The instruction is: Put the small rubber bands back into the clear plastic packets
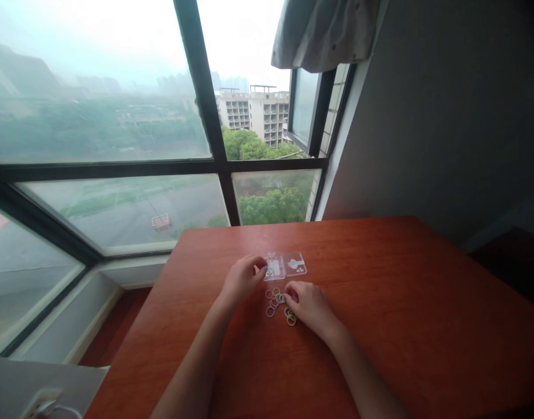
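A small clear plastic box (274, 270) lies on the table with its lid (295, 265) folded open to the right; a few ring shapes show inside. My left hand (243, 280) reaches the box's left edge, thumb and fingertips pinched together; anything between them is too small to name. In front of the box lies a loose group of thin pastel rings, like small hair ties: pink and purple ones (270, 312) to the left, yellow-green ones (291, 320) to the right. Over the right side of this group, my right hand (310, 304) has its fingers curled in a pinch by a mint ring (281, 299). What it grips is hidden.
The reddish-brown wooden table (402, 302) extends far to the right. Behind it stands a dark-framed window (223, 166) with one pane open and a curtain (323, 35) above. A grey wall (424, 128) rises at the right, and a wall socket (44, 402) sits low at the left.
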The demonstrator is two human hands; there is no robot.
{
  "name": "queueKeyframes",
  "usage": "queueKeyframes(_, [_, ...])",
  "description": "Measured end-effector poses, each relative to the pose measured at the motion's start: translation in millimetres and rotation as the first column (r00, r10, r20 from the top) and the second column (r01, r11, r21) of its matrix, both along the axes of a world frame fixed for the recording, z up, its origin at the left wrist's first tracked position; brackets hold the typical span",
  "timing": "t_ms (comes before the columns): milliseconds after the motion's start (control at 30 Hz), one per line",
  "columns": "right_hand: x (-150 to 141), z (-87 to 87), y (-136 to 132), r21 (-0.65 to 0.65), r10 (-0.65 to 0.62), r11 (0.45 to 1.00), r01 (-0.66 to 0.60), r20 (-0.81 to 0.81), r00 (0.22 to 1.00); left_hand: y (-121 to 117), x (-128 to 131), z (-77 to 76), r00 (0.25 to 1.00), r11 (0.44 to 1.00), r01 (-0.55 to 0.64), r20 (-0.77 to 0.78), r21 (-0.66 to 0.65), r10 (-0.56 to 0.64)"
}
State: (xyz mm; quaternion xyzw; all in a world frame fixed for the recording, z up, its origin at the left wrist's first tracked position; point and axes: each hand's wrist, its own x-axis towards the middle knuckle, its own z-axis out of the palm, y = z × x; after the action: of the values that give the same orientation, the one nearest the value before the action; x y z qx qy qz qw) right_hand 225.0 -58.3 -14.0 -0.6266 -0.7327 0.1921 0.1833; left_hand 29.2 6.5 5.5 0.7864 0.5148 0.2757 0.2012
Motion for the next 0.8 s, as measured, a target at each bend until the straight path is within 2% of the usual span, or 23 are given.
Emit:
queueKeyframes(267, [0.1,-1.9,0.1,0.007,0.008,1.0,-0.008,0.015,1.0,0.3,1.0,1.6,1.0,1.0,0.011,0.018,-0.005,-0.011])
queueKeyframes(533, [0.6,1.7,-1.8,0.015,0.039,0.999,-0.038,-0.078,0.996,-1.1,1.8,4.6,0.999,1.0,0.02,0.031,0.002,-0.02])
queueKeyframes(800, [0.4,-0.9,-1.9,0.017,0.039,0.999,-0.038,-0.034,0.999,-3.0,3.4,6.9,0.999,1.0,0.027,0.04,-0.012,-0.026])
